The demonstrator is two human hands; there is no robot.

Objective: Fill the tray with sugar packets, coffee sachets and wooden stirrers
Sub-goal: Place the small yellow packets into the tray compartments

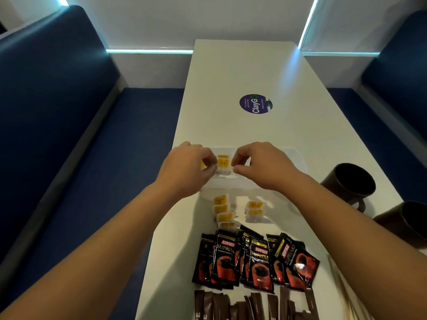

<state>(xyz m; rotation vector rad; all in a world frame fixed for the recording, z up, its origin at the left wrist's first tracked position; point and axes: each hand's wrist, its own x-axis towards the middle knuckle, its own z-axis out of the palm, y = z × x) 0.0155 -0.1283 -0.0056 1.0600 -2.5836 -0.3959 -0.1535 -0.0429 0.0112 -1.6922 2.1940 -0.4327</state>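
Note:
A white tray [293,155] lies across the table, partly hidden by my hands. Inside it are yellow-and-white sugar packets [223,166]. My left hand [187,167] pinches the left edge of the front packet, and my right hand [258,166] pinches its right edge. Nearer to me, several more sugar packets [223,212] lie loose on the table, with a second small stack [254,210] to their right. Black Kopiko coffee sachets [254,262] are fanned out below them. Brown stick sachets [249,306] line the bottom edge. Pale wooden stirrers [344,289] show at the lower right.
Two dark brown mugs [351,183] [409,225] stand at the right of the white table [242,72]. A round purple sticker [256,103] marks the table's middle. Blue padded benches [57,112] flank both sides.

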